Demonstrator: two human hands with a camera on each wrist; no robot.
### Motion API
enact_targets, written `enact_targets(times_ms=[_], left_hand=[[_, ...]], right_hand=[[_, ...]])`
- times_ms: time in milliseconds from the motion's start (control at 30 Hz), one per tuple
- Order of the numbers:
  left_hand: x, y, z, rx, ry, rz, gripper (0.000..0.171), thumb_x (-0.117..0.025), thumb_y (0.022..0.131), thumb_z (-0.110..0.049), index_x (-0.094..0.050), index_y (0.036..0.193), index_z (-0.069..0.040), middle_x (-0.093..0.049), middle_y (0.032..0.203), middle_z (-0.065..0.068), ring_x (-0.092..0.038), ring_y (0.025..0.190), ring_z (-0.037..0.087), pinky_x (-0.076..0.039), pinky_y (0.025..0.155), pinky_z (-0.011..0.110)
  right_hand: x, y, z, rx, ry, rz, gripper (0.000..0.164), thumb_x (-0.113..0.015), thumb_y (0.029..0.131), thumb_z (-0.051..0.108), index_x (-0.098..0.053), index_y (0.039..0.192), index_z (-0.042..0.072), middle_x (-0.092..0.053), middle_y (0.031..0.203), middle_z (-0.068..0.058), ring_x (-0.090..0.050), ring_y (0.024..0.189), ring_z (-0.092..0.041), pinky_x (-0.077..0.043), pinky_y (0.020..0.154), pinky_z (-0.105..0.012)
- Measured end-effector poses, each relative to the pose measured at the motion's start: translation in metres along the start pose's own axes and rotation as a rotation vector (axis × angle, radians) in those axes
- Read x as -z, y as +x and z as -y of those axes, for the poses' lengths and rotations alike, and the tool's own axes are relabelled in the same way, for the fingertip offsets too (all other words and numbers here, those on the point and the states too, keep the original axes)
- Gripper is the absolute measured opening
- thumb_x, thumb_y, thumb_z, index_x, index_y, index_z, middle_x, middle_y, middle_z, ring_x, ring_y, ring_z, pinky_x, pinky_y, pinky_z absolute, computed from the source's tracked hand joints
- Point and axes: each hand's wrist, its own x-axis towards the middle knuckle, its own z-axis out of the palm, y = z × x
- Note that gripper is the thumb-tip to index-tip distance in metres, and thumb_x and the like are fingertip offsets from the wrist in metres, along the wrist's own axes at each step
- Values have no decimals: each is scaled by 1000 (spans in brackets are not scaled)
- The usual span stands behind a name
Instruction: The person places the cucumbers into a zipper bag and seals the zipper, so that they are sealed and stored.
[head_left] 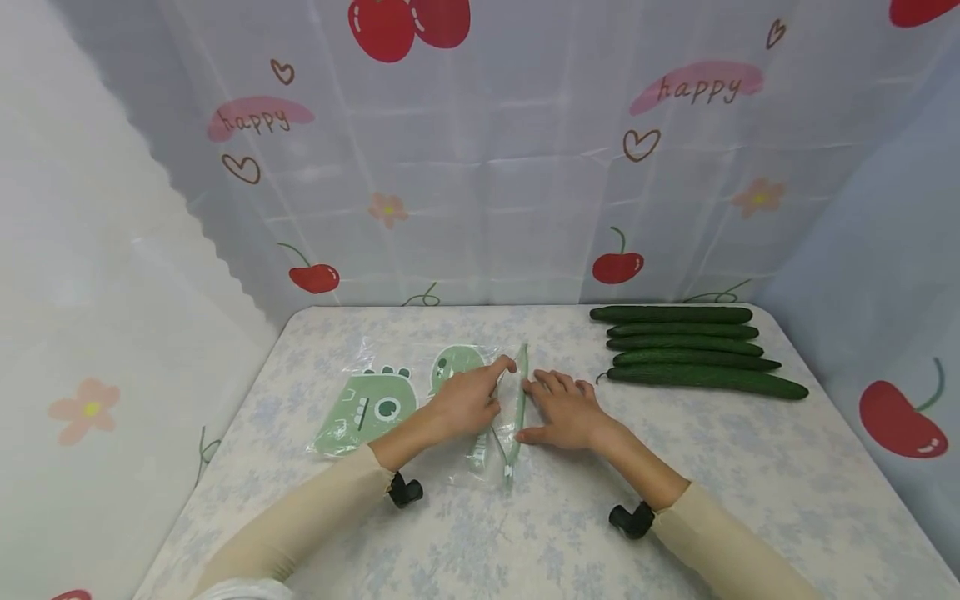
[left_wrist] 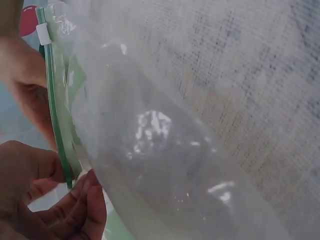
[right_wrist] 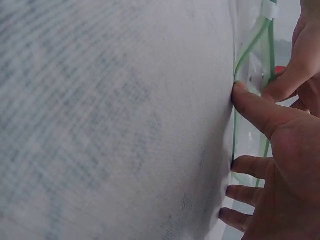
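Observation:
A clear plastic zip bag (head_left: pixel 378 408) with green dinosaur prints lies flat on the table. Its green zip edge, with a white slider (left_wrist: pixel 44 34) at the near end, faces right. My left hand (head_left: pixel 467 402) reaches over the bag and pinches the upper layer near this edge, as the left wrist view shows. In the right wrist view the mouth's two green strips stand apart. My right hand (head_left: pixel 566 412) lies spread beside the mouth, thumb and fingertips (right_wrist: pixel 242 95) resting on the lower edge and the tabletop.
Several long green cucumbers (head_left: pixel 705 379) lie side by side at the table's back right. A pale blue floral cloth covers the table (head_left: pixel 637 550). Printed curtains (head_left: pixel 495 217) hang behind it and at both sides.

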Motion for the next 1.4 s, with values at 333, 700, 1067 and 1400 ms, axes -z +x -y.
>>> enact_targets(times_ms=[333,700,1067,1400], left_hand=[[19,-11,12,31,-40,-14,40,-69,100,-15,-71,139,-10,-71,135,9,-73,95,19,-61,89,40],[22,-11,18,21,-219,4,53,-88,91,-17,-71,140,-9,-71,135,8,-72,78,8,-59,72,26],[20,-10,21,27,-292,-21,52,-85,93,-16,-70,141,-9,-71,138,8,-71,77,6,-58,68,25],[20,-9,25,40,-314,-16,53,-86,93,-18,-69,143,-9,-70,139,8,-69,74,5,-56,66,24]], right_hand=[[0,3,3,-6,-3,5,93,-72,97,63,-37,167,13,-24,178,-20,-22,162,-49,-21,122,-78],[-2,-1,-3,25,40,-33,91,-72,98,60,-38,167,12,-28,176,-21,-24,161,-52,-21,120,-81],[20,-18,-23,76,112,-164,82,-72,100,52,-40,167,16,-35,174,-19,-26,160,-52,-19,120,-83],[49,-62,-93,22,143,-295,64,-72,103,42,-54,155,9,-47,164,-24,-36,150,-53,-32,115,-78]])
